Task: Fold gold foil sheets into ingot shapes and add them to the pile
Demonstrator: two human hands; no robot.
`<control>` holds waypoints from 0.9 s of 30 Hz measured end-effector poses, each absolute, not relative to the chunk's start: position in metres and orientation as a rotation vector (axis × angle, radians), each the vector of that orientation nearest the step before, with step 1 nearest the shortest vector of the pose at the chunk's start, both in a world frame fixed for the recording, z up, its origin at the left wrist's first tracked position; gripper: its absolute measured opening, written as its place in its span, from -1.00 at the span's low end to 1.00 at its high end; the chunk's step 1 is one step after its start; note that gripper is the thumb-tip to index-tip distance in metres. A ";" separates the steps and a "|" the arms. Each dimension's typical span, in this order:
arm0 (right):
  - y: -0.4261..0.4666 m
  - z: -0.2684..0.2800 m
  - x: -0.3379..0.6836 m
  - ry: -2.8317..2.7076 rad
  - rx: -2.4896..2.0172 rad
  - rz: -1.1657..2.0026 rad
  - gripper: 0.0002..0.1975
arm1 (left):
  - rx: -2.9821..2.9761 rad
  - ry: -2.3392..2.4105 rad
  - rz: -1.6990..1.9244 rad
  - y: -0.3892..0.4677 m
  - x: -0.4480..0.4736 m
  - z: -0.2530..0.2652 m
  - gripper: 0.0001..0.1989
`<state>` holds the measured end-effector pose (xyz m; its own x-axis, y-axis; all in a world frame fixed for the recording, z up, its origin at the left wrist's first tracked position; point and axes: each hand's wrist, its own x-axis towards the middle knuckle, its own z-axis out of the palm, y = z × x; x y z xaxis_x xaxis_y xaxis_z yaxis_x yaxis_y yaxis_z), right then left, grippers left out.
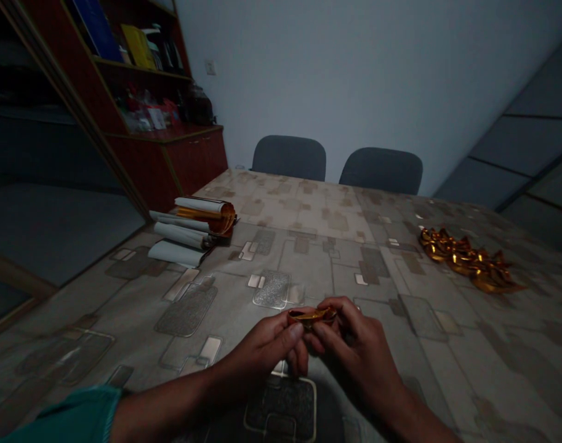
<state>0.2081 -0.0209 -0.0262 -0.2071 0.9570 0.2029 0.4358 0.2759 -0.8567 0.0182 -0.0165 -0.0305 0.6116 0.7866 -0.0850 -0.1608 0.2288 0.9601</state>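
Observation:
Between my two hands is a small folded piece of gold foil paper, shaped like a little boat or ingot. My left hand pinches its left end between thumb and fingers. At its right end, my right hand grips it with thumb and index finger. Both hands are just above the table, near its front edge. Over to the right lies a cluster of shiny folded gold paper ingots. Curled stacks of gold foil sheets with pale backs rest on the left side.
A patterned tablecloth covers the table. Two grey chairs stand at the far side against the wall. Back left is a red-brown cabinet with shelves holding folders, bags and a dark jar.

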 end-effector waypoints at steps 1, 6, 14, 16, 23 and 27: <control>-0.021 -0.026 0.208 -1.785 -1.269 0.852 -0.93 | 1.159 0.652 0.721 -0.016 0.019 -0.031 -0.53; -0.023 -0.026 0.206 -1.814 -1.273 0.810 -0.93 | 1.268 0.653 0.703 -0.017 0.018 -0.033 -0.49; -0.024 -0.026 0.203 -1.893 -1.173 0.980 -0.83 | 1.350 0.721 0.653 -0.017 0.019 -0.027 -0.46; -0.024 -0.025 0.203 -1.907 -1.168 0.989 -0.83 | 1.341 0.713 0.651 -0.017 0.019 -0.026 -0.45; -0.027 -0.015 0.200 -2.000 -1.150 1.044 -0.73 | 1.260 0.713 0.702 -0.016 0.017 -0.034 -0.47; -0.026 -0.016 0.200 -1.996 -1.137 1.028 -0.76 | 1.142 0.740 0.779 -0.015 0.018 -0.036 -0.46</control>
<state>0.1999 -0.0260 -0.0157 -0.4416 0.8878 0.1297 0.4097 0.3282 -0.8511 0.0184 -0.0151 -0.0357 0.5317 0.8396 -0.1108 -0.1544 0.2248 0.9621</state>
